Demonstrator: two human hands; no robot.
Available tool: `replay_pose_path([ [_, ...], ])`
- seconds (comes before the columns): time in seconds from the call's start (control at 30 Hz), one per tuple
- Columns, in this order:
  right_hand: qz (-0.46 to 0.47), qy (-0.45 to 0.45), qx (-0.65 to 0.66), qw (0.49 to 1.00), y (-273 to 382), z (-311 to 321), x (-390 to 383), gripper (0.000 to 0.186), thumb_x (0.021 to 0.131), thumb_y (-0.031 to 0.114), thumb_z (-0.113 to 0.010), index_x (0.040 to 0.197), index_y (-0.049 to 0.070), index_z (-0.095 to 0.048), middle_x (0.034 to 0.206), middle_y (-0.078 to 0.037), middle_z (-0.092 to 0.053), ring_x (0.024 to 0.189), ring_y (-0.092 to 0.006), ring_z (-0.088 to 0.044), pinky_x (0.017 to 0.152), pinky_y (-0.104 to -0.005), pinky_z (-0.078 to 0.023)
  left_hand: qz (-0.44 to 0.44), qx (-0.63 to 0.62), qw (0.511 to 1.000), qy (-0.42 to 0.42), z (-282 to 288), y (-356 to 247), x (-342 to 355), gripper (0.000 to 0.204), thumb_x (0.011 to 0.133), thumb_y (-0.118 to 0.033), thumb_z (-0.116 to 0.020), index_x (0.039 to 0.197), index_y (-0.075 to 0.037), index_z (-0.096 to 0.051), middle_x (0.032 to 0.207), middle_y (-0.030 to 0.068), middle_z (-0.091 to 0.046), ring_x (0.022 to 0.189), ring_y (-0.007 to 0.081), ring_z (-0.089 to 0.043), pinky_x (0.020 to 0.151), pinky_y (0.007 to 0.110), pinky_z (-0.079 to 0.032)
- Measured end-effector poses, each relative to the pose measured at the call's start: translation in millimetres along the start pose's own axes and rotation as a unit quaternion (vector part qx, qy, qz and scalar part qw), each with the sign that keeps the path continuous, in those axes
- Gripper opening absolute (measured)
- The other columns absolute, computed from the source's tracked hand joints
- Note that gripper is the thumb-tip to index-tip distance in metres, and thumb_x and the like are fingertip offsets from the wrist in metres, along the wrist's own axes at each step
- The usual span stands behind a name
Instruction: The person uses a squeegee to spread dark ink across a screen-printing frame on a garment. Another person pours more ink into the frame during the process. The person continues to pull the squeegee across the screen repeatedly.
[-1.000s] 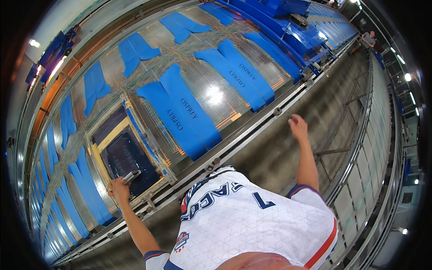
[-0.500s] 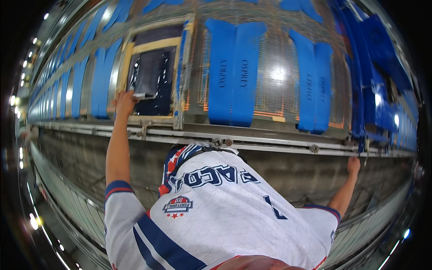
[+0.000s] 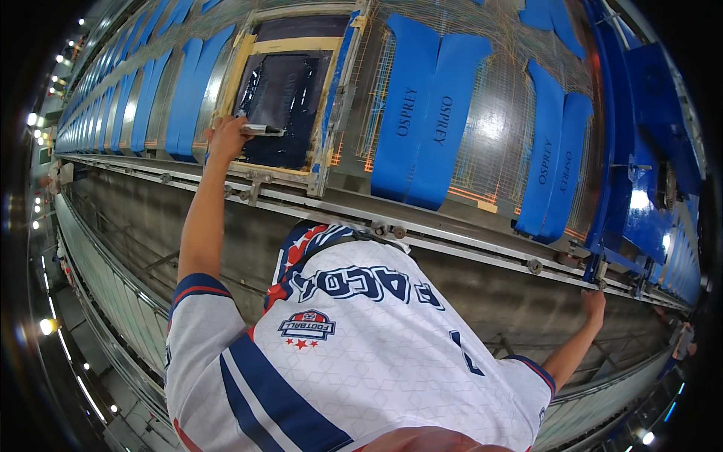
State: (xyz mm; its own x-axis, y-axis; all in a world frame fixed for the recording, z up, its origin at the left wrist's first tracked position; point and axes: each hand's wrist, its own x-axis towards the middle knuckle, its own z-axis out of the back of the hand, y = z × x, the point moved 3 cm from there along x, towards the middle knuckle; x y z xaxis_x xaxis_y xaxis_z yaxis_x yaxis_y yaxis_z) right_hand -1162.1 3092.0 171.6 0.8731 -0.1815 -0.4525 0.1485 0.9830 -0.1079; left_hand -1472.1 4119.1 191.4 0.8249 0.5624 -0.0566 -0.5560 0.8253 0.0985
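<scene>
My left hand (image 3: 224,138) is closed at the left side of a printing screen frame (image 3: 337,105), around the end of a squeegee with a metallic grip (image 3: 263,130). The squeegee lies across the dark, ink-wet mesh (image 3: 282,83), in its nearer half. Faint lettering shows through the mesh beyond it. Far to the right, my right hand (image 3: 593,303) is curled up just under the table's rail, below a blue machine carriage (image 3: 614,151). What its fingers grip, if anything, is hidden.
Blue cut fabric pieces (image 3: 422,113), some with dark lettering, lie in rows on the long table. A metal rail (image 3: 459,245) with stops runs along its near edge, in front of my body. Another person (image 3: 681,340) is at the far right.
The view has turned, so the table slopes down to the right. Lettering beyond the squeegee shows more clearly now. My left hand still holds the squeegee; my right hand stays near the rail.
</scene>
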Motion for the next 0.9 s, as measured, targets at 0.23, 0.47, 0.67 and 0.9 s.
replay_pose_path([
  [0.23, 0.294, -0.152, 0.214, 0.919, 270, 55, -91, 0.026, 0.098, 0.026, -0.066, 0.107, 0.002, -0.071, 0.097, -0.019, -0.074, 0.092, -0.0344, -0.073, 0.079, -0.0414, -0.053, -0.01, -0.045, 0.998, 0.038, 8, -9, 1, 0.023, 0.08, -0.018, -0.079, 0.1, -0.015, -0.07, 0.102, 0.0064, -0.066, 0.114, 0.0296, -0.055, 0.089, 0.052, -0.033],
  [0.47, 0.119, -0.038, 0.119, 0.985, 276, 5, -145, 0.033, 0.089, 0.033, -0.07, 0.1, 0.002, -0.075, 0.091, -0.022, -0.074, 0.091, -0.0367, -0.072, 0.081, -0.0443, -0.054, -0.063, -0.094, 0.994, 0.009, 8, -10, -4, 0.016, 0.08, -0.012, -0.076, 0.092, -0.012, -0.066, 0.095, 0.0058, -0.062, 0.105, 0.0302, -0.056, 0.086, 0.049, -0.032],
  [0.67, 0.067, -0.114, 0.095, 0.987, 163, -18, -139, 0.024, 0.084, 0.023, -0.074, 0.097, 0.003, -0.076, 0.091, -0.022, -0.074, 0.091, -0.0397, -0.071, 0.082, -0.0444, -0.056, -0.101, -0.112, 0.989, -0.015, -3, -5, -1, 0.02, 0.078, -0.011, -0.078, 0.096, -0.013, -0.068, 0.095, 0.0052, -0.061, 0.102, 0.0294, -0.056, 0.086, 0.047, -0.03],
  [0.9, 0.096, -0.094, 0.039, 0.99, 165, -19, -124, 0.028, 0.084, 0.023, -0.076, 0.095, -0.003, -0.075, 0.092, -0.022, -0.074, 0.092, -0.0378, -0.073, 0.082, -0.0431, -0.056, -0.083, -0.107, 0.991, -0.012, 1, -7, -7, 0.02, 0.078, -0.014, -0.078, 0.096, -0.014, -0.068, 0.094, 0.0053, -0.061, 0.102, 0.0294, -0.057, 0.085, 0.047, -0.03],
])
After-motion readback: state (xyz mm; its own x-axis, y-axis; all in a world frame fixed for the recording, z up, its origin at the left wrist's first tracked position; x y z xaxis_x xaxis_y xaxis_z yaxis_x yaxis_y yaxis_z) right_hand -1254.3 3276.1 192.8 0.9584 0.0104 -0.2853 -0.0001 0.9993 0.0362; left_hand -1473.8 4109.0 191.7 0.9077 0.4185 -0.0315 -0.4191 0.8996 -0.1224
